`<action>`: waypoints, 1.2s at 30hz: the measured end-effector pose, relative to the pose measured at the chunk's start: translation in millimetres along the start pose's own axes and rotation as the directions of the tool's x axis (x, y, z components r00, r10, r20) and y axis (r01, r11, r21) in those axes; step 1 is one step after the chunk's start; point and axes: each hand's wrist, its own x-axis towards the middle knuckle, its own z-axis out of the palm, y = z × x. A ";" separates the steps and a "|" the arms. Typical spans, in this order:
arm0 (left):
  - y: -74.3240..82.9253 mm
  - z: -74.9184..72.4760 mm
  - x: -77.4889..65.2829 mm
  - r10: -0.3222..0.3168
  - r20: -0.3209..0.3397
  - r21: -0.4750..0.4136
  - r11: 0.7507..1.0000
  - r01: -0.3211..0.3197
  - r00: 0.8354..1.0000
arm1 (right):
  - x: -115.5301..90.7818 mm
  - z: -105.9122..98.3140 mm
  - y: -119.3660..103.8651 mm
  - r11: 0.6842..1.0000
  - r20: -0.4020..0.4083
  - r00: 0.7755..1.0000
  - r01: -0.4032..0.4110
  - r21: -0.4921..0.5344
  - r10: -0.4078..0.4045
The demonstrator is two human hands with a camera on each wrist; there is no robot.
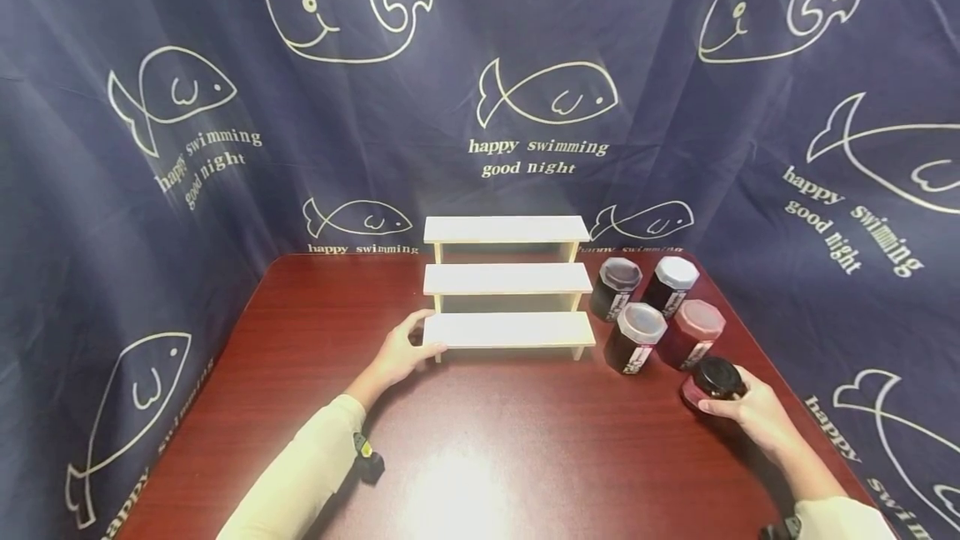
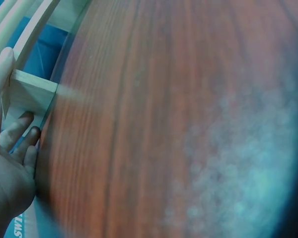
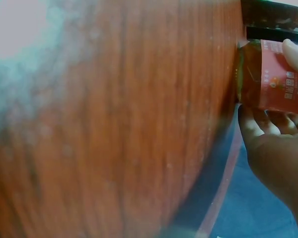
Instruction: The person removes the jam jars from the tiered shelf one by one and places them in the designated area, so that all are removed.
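A three-tier wooden shelf (image 1: 508, 329) with pale steps stands toward the back of the table. My left hand (image 1: 401, 354) holds the left end of its lowest step between thumb and fingers. The left wrist view shows this hand (image 2: 10, 163) at the shelf's wooden end (image 2: 32, 94). At the right, my right hand (image 1: 761, 412) grips a glass jar (image 1: 716, 377) with a black lid. In the right wrist view the jar (image 3: 273, 74) has a red label; the thumb lies on the label and the fingers are on the opposite side.
Right of the shelf stand several jars with octagonal lids: a dark-lidded one (image 1: 618, 286), a white-lidded one (image 1: 672, 286), a grey-lidded one (image 1: 637, 336) and a pink-lidded one (image 1: 693, 332). A dark blue curtain (image 1: 525, 107) surrounds the red-brown table (image 1: 337, 298).
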 end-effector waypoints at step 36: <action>14.1 -50.6 -2.5 -0.047 0.141 0.206 0.978 0.017 0.989 | 23.7 -24.1 -21.4 0.957 -0.030 0.960 0.279 0.076 -0.277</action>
